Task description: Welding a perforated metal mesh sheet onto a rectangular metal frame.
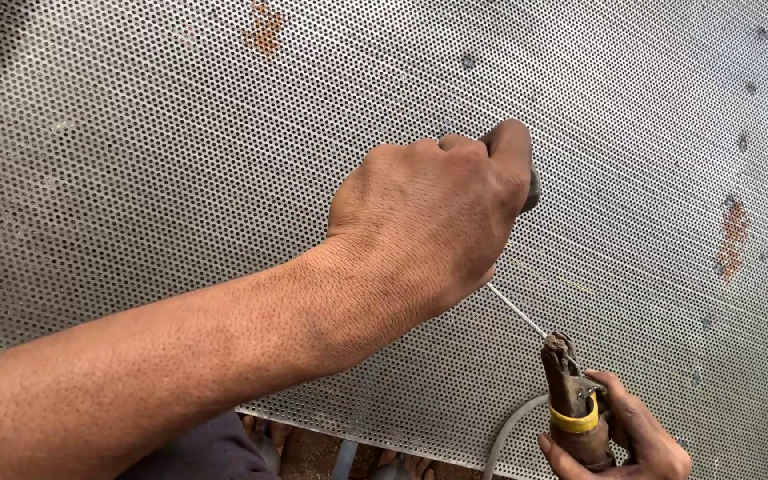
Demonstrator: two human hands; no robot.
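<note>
While both hands work over the perforated sheet (135,160), lines follow:
left hand (433,209): fist closed over the far end of the welding rod (517,311), knuckles resting on the sheet; what else it grips cannot be told.
right hand (624,436): clamped round the electrode holder (571,404), off the sheet's lower edge.
welding rod: thin, stiff, light, likely brittle-coated; runs from holder jaws up across the sheet.
holder: worn, yellow band (574,421), grey cable (508,431) trailing below; best held by its handle.
sheet: rigid metal, rust patches (732,236) toward its right.

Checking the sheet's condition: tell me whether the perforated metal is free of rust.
No, the perforated sheet shows orange rust patches at right and top.
</note>
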